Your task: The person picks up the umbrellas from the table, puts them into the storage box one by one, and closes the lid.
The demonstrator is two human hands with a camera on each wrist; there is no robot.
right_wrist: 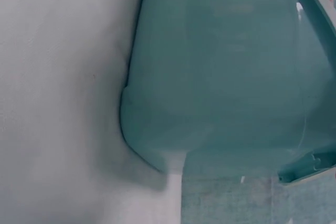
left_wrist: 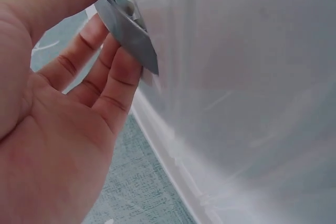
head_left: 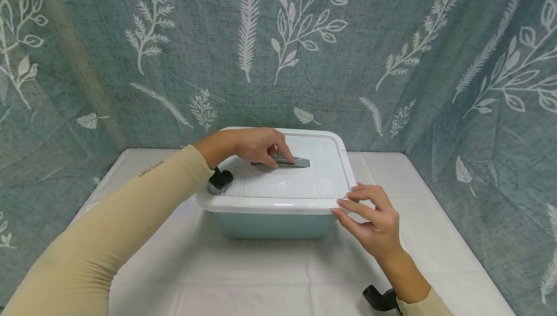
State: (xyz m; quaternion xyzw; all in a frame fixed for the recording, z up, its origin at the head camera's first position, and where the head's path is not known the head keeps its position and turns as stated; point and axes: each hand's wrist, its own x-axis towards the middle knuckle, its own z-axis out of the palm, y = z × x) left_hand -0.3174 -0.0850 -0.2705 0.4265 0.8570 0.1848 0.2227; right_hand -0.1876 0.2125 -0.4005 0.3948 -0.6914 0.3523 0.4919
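A white lid (head_left: pixel 304 185) sits on a blue-green plastic storage box (head_left: pixel 274 225), whose side wall fills much of the right wrist view. My left hand (head_left: pixel 261 144) reaches over the lid and pinches its grey handle (head_left: pixel 301 162) between thumb and fingers. In the left wrist view the thumb lies on one side of the handle (left_wrist: pixel 128 38) and several fingers on the other. At the lid's near right corner, my right hand (head_left: pixel 374 219) holds the rim, with bent fingers on the edge and the thumb low at the corner. The box's contents are hidden.
The box stands on a table with a white cloth (head_left: pixel 243 277). Blue-green curtains (head_left: pixel 209 50) with white leaf prints hang behind and on both sides. A black wrist mount (head_left: pixel 220 179) on my left arm overlaps the lid; another black mount (head_left: pixel 379 299) is on my right wrist.
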